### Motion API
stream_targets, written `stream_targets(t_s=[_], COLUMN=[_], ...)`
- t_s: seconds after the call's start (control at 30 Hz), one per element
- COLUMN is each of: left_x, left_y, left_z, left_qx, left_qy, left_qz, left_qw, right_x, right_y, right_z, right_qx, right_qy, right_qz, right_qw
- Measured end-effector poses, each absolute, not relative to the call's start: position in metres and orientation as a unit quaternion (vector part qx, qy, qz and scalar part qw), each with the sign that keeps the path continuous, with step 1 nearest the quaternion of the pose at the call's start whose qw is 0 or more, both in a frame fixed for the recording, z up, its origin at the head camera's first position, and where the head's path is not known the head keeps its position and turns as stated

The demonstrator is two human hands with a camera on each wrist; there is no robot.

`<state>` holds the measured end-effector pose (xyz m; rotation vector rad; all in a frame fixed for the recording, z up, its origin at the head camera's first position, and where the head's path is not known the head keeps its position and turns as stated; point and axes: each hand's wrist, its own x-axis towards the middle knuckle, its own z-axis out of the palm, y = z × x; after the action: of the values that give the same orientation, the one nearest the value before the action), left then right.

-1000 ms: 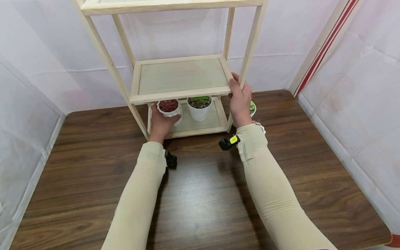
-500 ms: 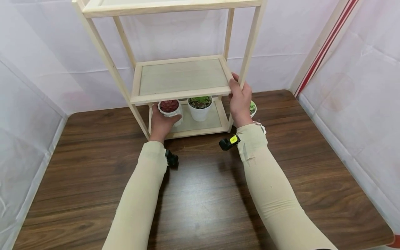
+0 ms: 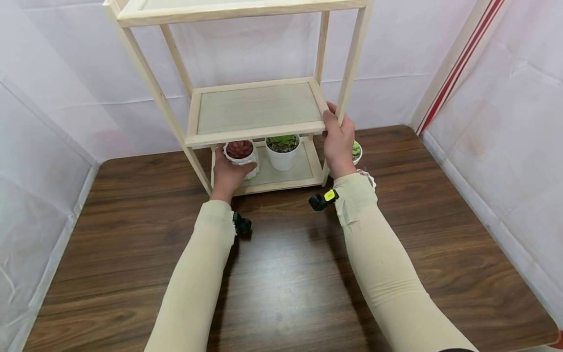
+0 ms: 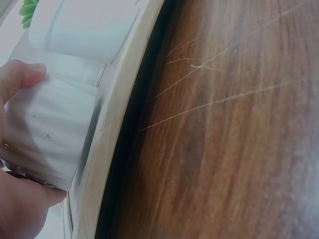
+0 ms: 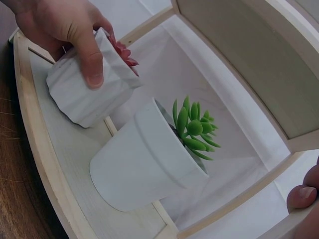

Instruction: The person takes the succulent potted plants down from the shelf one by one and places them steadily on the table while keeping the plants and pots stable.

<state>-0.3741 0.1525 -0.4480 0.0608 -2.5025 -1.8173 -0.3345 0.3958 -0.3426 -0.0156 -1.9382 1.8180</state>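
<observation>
In the head view my left hand [image 3: 228, 173] reaches onto the bottom shelf [image 3: 294, 183] of a pale wooden rack and grips a white ridged pot [image 5: 89, 84] that holds a red succulent [image 3: 239, 149]. Thumb and fingers lie on opposite sides of this pot; whether its base fully rests on the shelf I cannot tell. Beside it stands a smooth white pot [image 3: 282, 159] with a green succulent [image 5: 194, 124], apart from my hand. My right hand [image 3: 338, 142] holds the rack's front right post [image 3: 352, 63] at the right end of the middle shelf [image 3: 259, 110].
Partly hidden behind my right wrist, another potted green plant [image 3: 357, 152] stands right of the rack. The rack's top shelf [image 3: 242, 17] is cut off by the frame. Brown wood-grain table [image 3: 277, 274] lies below, with white sheeting [image 3: 497, 132] around it.
The head view has shifted very slightly. Both hands keep their holds, and the pots show no clear movement relative to the rack.
</observation>
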Motion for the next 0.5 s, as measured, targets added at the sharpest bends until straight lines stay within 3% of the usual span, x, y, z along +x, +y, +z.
stream_targets(t_s=[0.5], left_x=[-0.366], left_y=[0.15], left_z=[-0.444], left_qx=[0.008], left_qy=[-0.814], left_qz=[-0.579], left_qw=[0.033], right_x=[-0.351], right_y=[0.401], right_z=[-0.355], right_qx=[-0.014], right_qy=[-0.706], right_qz=[0.667], right_qw=[0.239])
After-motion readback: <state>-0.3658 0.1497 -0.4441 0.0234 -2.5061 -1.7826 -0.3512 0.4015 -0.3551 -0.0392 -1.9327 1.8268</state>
